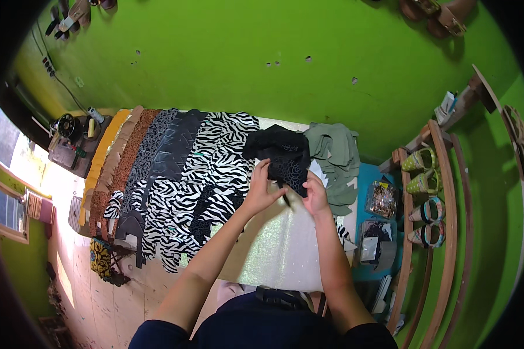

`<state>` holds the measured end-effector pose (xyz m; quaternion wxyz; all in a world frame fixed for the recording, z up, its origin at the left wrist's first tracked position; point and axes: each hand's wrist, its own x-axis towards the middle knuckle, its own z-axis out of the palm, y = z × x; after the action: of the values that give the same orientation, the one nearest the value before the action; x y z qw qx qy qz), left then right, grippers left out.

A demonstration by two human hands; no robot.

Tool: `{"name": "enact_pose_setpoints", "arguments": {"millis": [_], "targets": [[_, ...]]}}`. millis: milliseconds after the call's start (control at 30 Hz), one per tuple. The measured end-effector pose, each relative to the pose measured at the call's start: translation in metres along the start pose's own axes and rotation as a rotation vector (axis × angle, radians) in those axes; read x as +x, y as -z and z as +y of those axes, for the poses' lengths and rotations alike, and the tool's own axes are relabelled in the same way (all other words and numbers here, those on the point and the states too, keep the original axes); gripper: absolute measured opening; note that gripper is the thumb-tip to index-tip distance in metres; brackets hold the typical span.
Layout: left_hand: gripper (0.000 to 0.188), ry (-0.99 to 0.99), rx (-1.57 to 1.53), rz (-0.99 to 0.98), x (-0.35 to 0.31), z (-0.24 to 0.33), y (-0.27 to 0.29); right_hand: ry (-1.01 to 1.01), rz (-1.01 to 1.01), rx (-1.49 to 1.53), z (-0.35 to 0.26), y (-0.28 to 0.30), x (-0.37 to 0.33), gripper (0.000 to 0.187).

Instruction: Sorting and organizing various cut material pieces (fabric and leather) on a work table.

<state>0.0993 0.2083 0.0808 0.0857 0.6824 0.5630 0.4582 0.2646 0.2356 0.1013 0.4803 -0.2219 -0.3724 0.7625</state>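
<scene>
A black fabric piece with a raised lacy pattern (290, 173) is held up between my two hands over the table. My left hand (261, 192) has its fingers at the piece's left edge and its thumb stretched toward a narrow dark strip hanging below. At the lower right corner, my right hand (316, 196) pinches the piece between thumb and fingers. Just beyond lies a heap of black material (273, 139). Grey-green cut pieces (335, 152) are stacked to its right, zebra-striped pieces (218, 154) to its left.
The pale table (268, 253) carries overlapping rows of yellow (106, 142), tan, brown and dark cut pieces. A sewing machine (67, 128) stands far left. On the right are a box of small parts (382, 198), another bin (377, 241) and a wooden rack (406, 244) with sandals (422, 160).
</scene>
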Motion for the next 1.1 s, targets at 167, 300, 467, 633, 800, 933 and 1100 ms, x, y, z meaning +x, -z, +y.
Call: {"name": "enact_pose_setpoints", "arguments": {"millis": [167,300,467,633,800,933,1100], "targets": [[0.050,0.291,-0.419,-0.354,-0.017,-0.002,0.014,0.046,0.147,-0.218,0.012,0.013,-0.024,0.029],[0.020,0.059,-0.363,-0.297,-0.034,0.001,0.034,-0.004,0.272,-0.566,0.033,0.028,-0.051,0.016],[0.018,0.166,-0.399,-0.483,-0.058,0.024,0.061,-0.062,0.390,-0.851,0.060,0.022,-0.092,0.016],[0.020,-0.161,-0.244,-0.609,-0.096,0.022,0.078,0.203,0.346,-1.176,0.065,-0.037,-0.127,0.041],[0.015,-0.245,-0.282,-0.764,-0.126,0.033,0.076,-0.019,-0.049,-0.953,0.069,-0.049,-0.161,0.038],[0.011,-0.122,-0.369,-0.847,-0.136,0.034,0.077,-0.228,-0.010,-1.025,0.070,-0.034,-0.180,0.024],[0.019,0.114,-0.393,-0.828,-0.143,0.024,0.071,-0.311,0.008,-1.245,0.058,-0.021,-0.190,0.023]]}}
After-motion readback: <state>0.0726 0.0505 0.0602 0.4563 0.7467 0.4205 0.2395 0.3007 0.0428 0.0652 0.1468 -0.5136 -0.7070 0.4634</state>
